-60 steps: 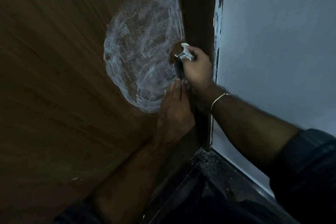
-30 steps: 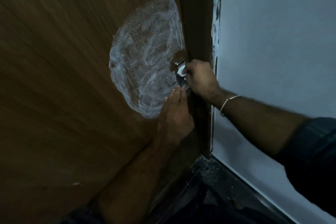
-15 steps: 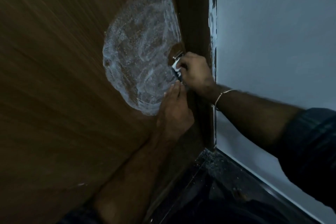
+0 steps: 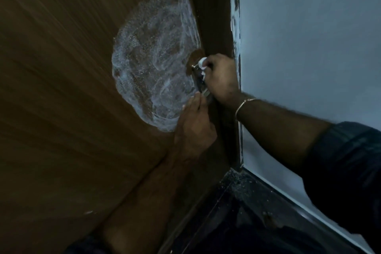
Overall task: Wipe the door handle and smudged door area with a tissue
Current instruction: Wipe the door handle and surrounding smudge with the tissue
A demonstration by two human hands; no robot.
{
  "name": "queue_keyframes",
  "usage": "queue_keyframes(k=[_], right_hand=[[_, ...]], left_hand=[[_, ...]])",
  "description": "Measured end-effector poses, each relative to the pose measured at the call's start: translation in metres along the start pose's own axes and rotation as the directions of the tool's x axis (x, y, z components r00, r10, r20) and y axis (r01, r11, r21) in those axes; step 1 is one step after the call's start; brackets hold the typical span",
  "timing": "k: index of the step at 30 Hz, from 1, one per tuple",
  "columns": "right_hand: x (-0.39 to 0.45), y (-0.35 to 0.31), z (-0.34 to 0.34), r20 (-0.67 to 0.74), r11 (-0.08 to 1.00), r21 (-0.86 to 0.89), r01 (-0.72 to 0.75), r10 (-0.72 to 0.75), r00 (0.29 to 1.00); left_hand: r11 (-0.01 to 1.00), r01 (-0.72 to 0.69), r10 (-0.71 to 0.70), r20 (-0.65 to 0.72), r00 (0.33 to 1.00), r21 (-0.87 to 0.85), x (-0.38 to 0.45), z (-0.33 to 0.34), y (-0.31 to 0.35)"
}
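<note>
Wooden door (image 4: 61, 88) (foam-smeared) beside pale wall (image 4: 309, 37).

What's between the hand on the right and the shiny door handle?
A white tissue, bunched in the right hand and pressed on the door handle, seen from the head camera.

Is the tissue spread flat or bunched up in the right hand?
Bunched up. Only small white wads of the tissue poke out between the curled fingers of the right hand, against the door handle.
</note>
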State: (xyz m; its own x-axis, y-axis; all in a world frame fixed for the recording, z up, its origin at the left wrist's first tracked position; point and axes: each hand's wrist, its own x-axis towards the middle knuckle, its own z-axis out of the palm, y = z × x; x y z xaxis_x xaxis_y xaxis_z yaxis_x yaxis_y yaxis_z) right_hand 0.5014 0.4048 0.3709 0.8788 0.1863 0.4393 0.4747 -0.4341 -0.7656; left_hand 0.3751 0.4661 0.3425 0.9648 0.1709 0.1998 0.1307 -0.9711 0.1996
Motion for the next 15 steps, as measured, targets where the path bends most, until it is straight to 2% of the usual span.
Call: queue_keyframes(k=[1, 4, 8, 10, 13, 15], right_hand=[[-0.002, 0.0, -0.001, -0.021, 1.0, 0.017, -0.022, 0.022, 1.0], [-0.009, -0.003, 0.002, 0.073, 1.0, -0.022, -0.022, 0.024, 0.997], [-0.006, -0.011, -0.004, 0.071, 0.991, -0.022, -0.135, 0.136, 0.988], [-0.01, -0.015, -0.004, 0.165, 0.987, 0.0, -0.16, 0.158, 0.974], [-0.01, -0.011, -0.01, 0.28, 0.958, 0.1, -0.27, 0.233, 0.931], [-0.009, -0.006, -0.015, 0.368, 0.923, 0.153, -0.354, 0.279, 0.887]], left_hand=[[1.0, 0.006, -0.006, 0.013, 1.0, -0.011, -0.001, 0.0, 0.002], [0.999, 0.027, -0.025, 0.066, 0.998, -0.038, 0.001, -0.005, 0.003], [0.999, 0.025, -0.021, 0.098, 0.995, -0.041, 0.003, -0.008, 0.002], [0.998, 0.03, -0.026, 0.096, 0.995, -0.048, 0.003, -0.008, 0.001], [0.999, -0.01, 0.011, 0.013, 1.0, -0.049, 0.001, -0.007, 0.003], [0.998, 0.009, -0.007, 0.035, 0.999, -0.056, 0.0, -0.01, 0.006]])
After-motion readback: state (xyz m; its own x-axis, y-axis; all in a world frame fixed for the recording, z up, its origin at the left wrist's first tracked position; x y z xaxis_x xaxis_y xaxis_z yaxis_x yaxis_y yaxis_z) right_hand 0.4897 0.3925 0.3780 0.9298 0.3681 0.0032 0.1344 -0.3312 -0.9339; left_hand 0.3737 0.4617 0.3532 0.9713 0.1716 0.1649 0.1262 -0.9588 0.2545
